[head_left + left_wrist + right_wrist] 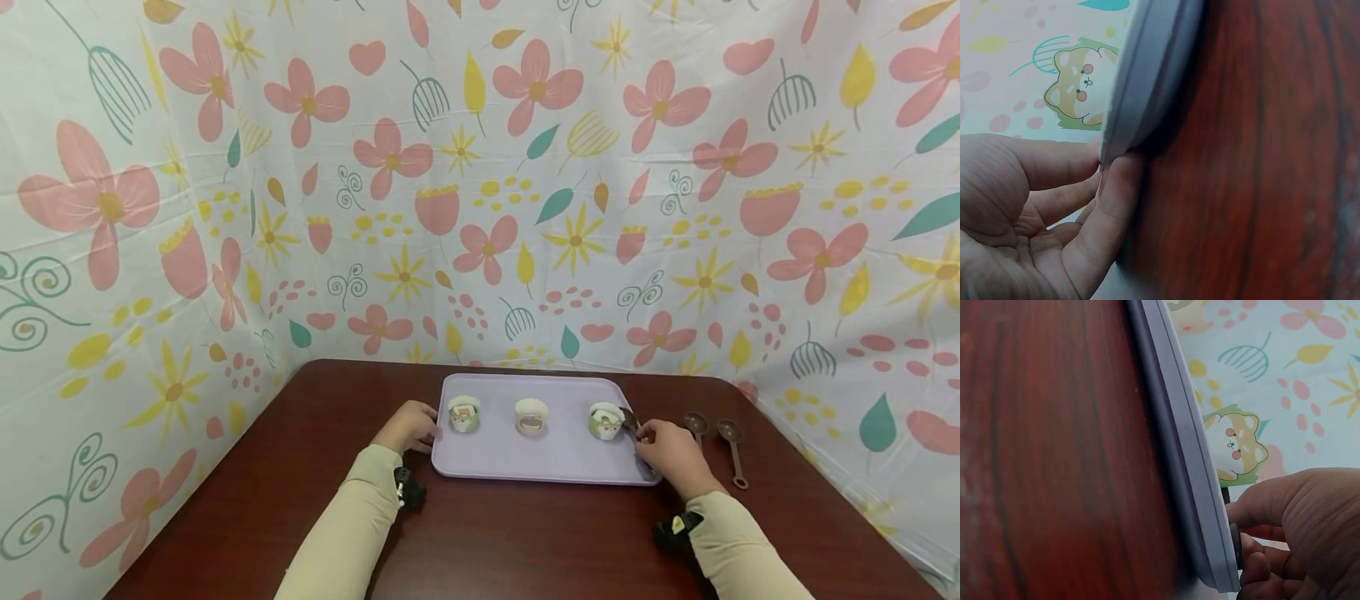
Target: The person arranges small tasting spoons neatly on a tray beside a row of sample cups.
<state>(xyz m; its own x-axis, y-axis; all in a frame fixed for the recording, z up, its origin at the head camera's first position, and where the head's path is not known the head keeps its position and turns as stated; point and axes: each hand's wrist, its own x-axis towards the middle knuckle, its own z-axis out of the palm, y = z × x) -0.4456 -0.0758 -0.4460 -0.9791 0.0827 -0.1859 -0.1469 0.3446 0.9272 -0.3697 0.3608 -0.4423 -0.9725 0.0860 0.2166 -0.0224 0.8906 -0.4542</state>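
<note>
A pale lilac tray (495, 454) bears three small paper cups: a left one (464, 416), a middle one (532, 418) and a right one (605, 422). My left hand (411, 427) pinches the tray's left rim, thumb and finger on the edge in the left wrist view (1054, 212). At the tray's right side, my right hand (672, 457) pinches a dark brown spoon (630, 417), whose upper end lies beside the right cup. In the right wrist view, a small dark part of it (1236, 545) shows between the fingers (1259, 565) and the tray edge; the rest is hidden.
Two brown spoons, one (696, 423) partly hidden behind my right hand and another (734, 450) farther right, lie on the dark red-brown table (525, 542). A flower-patterned curtain (487, 208) hangs behind the table and along its sides.
</note>
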